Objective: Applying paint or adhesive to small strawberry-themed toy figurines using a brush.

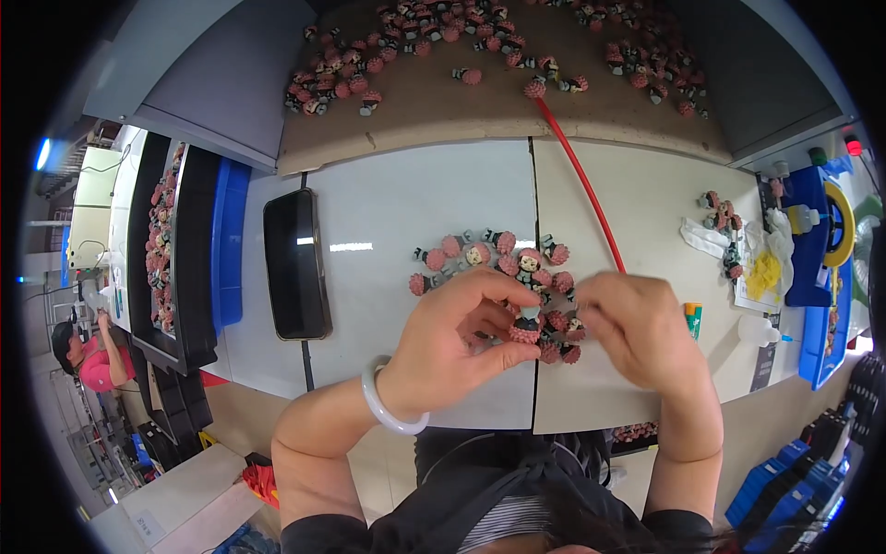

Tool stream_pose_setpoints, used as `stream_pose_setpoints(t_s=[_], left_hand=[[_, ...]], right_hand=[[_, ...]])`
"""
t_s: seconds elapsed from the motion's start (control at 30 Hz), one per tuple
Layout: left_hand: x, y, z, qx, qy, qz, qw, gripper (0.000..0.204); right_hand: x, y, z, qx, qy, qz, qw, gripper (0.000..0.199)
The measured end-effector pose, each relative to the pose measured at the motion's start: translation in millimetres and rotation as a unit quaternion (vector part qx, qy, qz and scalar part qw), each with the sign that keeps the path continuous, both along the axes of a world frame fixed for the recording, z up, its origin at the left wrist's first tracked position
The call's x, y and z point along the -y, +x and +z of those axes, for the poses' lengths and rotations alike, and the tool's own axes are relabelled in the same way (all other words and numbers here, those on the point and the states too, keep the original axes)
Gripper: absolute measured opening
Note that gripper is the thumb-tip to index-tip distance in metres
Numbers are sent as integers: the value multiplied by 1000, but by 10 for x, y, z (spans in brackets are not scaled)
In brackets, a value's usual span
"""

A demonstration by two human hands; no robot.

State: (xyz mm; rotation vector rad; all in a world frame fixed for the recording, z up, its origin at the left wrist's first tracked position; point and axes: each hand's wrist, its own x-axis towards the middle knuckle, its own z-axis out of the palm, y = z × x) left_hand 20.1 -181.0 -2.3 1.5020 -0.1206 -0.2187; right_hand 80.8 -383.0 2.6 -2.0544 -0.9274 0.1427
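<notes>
Between the thumb and fingers of my left hand is a small figurine, its pink knobbly hair pointing down and its grey-black body up. My right hand hovers just to the right, its fingers curled together and slightly blurred. What they hold, if anything, is hidden. A long thin red rod slants from the far shelf down to the back of my right hand; I cannot tell whether the hand grips it. Behind and beneath both hands lies a loose cluster of similar pink-haired figurines on the white tabletop.
Many more figurines cover the brown far shelf. A black phone lies at left, beside a blue bin and a black tray of figurines. At right are white cloths and a tape dispenser. A person in pink works far left.
</notes>
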Motion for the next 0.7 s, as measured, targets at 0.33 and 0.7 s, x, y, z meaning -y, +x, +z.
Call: stream_pose_setpoints(t_s=[0.33,0.7], left_hand=[[-4,-14,-9,24,26,-14,999,45],[4,-7,-5,29,39,2,999,45]], right_hand=[[-137,-143,-45,21,-47,22,998,26],[-160,-144,-85,12,-46,17,999,25]])
